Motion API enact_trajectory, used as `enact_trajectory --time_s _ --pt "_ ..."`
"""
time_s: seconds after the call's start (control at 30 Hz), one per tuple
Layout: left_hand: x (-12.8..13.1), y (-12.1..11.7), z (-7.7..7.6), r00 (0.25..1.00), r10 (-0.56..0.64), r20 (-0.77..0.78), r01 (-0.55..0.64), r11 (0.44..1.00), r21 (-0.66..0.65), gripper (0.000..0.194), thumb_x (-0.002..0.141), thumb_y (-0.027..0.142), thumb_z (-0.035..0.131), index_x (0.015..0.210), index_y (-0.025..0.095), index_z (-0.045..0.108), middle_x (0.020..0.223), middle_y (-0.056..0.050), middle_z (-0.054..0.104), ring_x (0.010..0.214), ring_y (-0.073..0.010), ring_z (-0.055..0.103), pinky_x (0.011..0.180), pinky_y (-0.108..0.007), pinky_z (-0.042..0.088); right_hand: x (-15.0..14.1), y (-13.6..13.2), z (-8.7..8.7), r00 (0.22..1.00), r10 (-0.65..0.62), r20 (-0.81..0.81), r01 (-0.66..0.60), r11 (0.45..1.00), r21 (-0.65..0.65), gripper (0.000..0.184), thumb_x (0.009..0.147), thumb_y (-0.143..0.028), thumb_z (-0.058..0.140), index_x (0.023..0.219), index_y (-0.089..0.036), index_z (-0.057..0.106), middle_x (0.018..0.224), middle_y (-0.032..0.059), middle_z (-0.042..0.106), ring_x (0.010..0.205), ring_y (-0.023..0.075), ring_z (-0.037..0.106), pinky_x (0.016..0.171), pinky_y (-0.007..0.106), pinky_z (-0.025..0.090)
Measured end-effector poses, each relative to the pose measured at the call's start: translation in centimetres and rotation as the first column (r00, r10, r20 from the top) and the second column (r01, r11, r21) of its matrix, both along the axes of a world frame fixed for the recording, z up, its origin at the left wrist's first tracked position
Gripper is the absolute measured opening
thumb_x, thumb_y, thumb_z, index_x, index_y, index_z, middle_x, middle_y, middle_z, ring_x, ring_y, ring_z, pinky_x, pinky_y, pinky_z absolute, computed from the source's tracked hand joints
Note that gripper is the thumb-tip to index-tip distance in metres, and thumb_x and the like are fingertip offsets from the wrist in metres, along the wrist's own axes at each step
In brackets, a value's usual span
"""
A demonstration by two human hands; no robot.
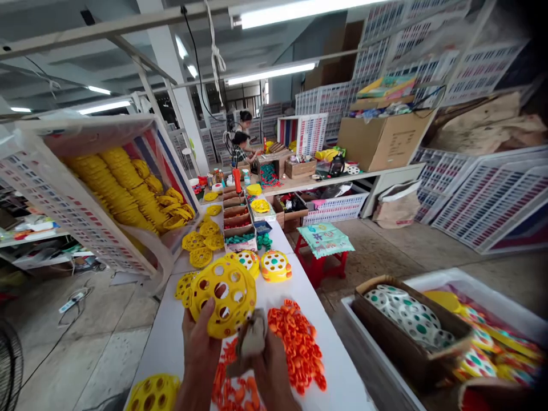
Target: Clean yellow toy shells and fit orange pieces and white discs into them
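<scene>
My left hand (200,348) grips a yellow plastic disc (223,295) full of round holes, holding it upright over the white table (295,297). Beside it, my right hand (269,365) is closed around a small grey-brown wad, perhaps a cloth or glove (252,335), at the disc's lower right edge. A heap of small orange plastic pieces (297,342) lies on the table under and right of both hands. Another yellow holed disc (154,394) lies at the bottom left.
Two assembled discs with coloured dots (275,265) and several yellow discs (201,244) lie further along the table. A tilted white crate of yellow discs (107,188) stands left. A cardboard tray of white dotted discs (406,319) sits right. A red stool (323,251) and people at a far bench (242,142).
</scene>
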State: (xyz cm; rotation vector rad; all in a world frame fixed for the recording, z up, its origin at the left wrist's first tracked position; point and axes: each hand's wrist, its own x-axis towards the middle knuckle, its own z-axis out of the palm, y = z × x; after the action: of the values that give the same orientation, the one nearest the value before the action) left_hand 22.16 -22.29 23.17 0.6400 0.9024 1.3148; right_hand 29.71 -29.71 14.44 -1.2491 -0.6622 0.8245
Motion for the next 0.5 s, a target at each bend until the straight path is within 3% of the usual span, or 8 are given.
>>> enact_trajectory --time_s 0.1,0.2,0.33,0.4,0.5 --pt "0.0 -0.2 0.4 0.999 -0.032 -0.024 0.031 0.999 -0.025 0.069 0.068 0.027 0.09 0.13 0.024 0.062 0.111 -0.008 0.08 0.105 -0.0333 0.075 0.087 -0.041 0.065 0.8 -0.1 -0.6 0.975 -0.162 -0.15 0.162 0.987 -0.016 0.061 0.082 -0.07 0.063 0.112 -0.018 0.074 0.086 0.0111 0.077 0.077 0.0302 0.073 0.062 0.035 0.059" --pt "0.1 -0.7 -0.4 0.997 -0.057 -0.054 0.052 0.993 -0.104 0.071 0.062 0.028 0.094 0.126 0.022 0.063 0.108 -0.01 0.081 0.107 -0.0363 0.074 0.083 -0.041 0.066 2.8 0.8 0.5 0.953 -0.254 -0.168 0.244 0.967 -0.078 0.066 0.079 -0.072 0.066 0.115 -0.018 0.074 0.095 0.0117 0.078 0.092 0.0312 0.073 0.07 0.034 0.061" --pt "0.9 -0.7 -1.1 0.999 0.001 -0.048 -0.005 0.996 -0.092 0.071 0.058 0.026 0.095 0.122 0.026 0.065 0.11 -0.009 0.08 0.109 -0.0372 0.073 0.083 -0.041 0.066 2.5 1.6 0.8 0.986 -0.164 -0.006 0.164 0.985 -0.057 0.062 0.084 -0.068 0.064 0.114 -0.015 0.074 0.085 0.0105 0.077 0.075 0.027 0.072 0.058 0.031 0.058" --pt "1.6 -0.3 -0.9 0.999 0.041 -0.03 -0.042 0.998 -0.055 0.069 0.059 0.027 0.094 0.122 0.028 0.065 0.114 -0.008 0.079 0.11 -0.0371 0.073 0.085 -0.042 0.066 1.4 1.6 -0.3 0.981 -0.159 0.115 0.161 0.987 -0.004 0.057 0.086 -0.066 0.063 0.114 -0.017 0.075 0.083 0.01 0.077 0.073 0.0272 0.072 0.056 0.032 0.058" --pt "2.8 0.1 -0.6 0.998 0.067 -0.012 -0.068 0.997 -0.033 0.066 0.063 0.028 0.093 0.122 0.029 0.064 0.112 -0.009 0.079 0.109 -0.0381 0.073 0.087 -0.048 0.065 0.4 1.8 -2.1 0.959 -0.166 0.228 0.15 0.985 0.085 0.05 0.088 -0.06 0.063 0.12 -0.023 0.074 0.09 0.0098 0.078 0.084 0.0315 0.075 0.064 0.038 0.062"
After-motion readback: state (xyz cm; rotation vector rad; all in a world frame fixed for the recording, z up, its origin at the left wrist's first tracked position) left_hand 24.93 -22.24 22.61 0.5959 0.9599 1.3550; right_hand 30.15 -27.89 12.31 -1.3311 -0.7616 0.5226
